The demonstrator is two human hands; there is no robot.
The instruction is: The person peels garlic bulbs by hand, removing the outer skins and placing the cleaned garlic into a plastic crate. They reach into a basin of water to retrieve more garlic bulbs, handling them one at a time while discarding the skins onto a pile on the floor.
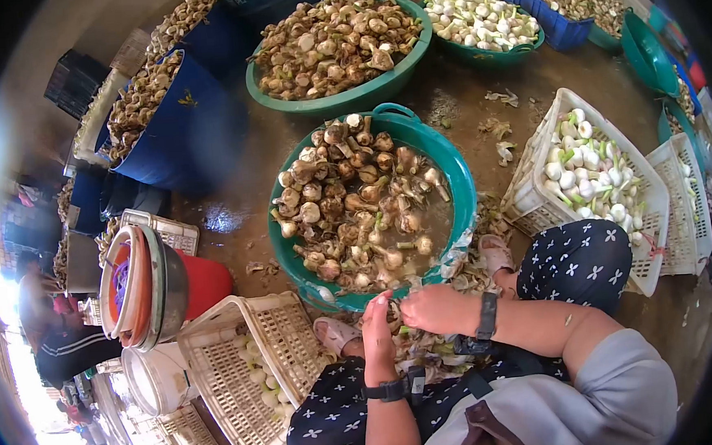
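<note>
My left hand (377,335) and my right hand (436,309) are close together above my lap, at the near rim of a green tub (466,185). Both sets of fingers are closed. A small brownish piece shows between them, but the hands hide what they hold. In the tub, brown, dirty garlic bulbs (346,194) with short stems lie in muddy water. Loose garlic skins (429,357) are heaped below my hands, between my knees.
White garlic bulbs (585,164) fill a white crate (524,163) at right. Another white crate (278,341) lies tilted at left, holding pale bulbs. Behind stand a wide green basin (308,105) of dirty garlic and a blue barrel (171,128). Stacked buckets (164,291) stand left.
</note>
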